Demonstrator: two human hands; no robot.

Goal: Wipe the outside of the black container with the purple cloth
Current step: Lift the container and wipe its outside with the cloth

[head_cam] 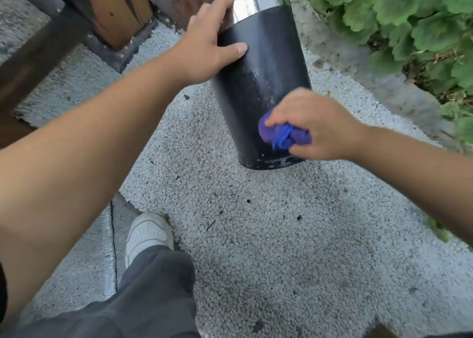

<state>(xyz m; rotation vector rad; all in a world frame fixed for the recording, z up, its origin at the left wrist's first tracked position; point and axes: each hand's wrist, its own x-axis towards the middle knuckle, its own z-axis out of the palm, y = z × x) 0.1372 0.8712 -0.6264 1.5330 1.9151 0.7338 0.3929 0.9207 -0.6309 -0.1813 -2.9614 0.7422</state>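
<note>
Ground: pale pebbled paving (268, 230) outdoors, green leafy plants (399, 23) far right, wooden posts (115, 7) far left.
Right fingers: curled tight around the bunched purple cloth (282, 133), pressing it onto the wall of the black container (258, 82) low on its near right side, just above the bottom edge.
Right hand: the right hand (317, 125) sits knuckles up, wrist level, forearm coming in from the right edge.
Left fingers: spread and fairly straight, thumb (230, 50) laid flat across the black wall, the others reaching over the far left side up by the chrome band (256, 1).
Left hand: the left hand (204, 46) steadies the container near its top, arm stretched long from the near left.
Container: standing on the paving, tipped a little leftward at the top, centre far.
Progress: wiping is underway, I'd say; specks and dull streaks show on the middle wall, so plenty looks left, and the far side is hidden.
Near: a white shoe (147, 232) and grey trouser leg (153, 291).
</note>
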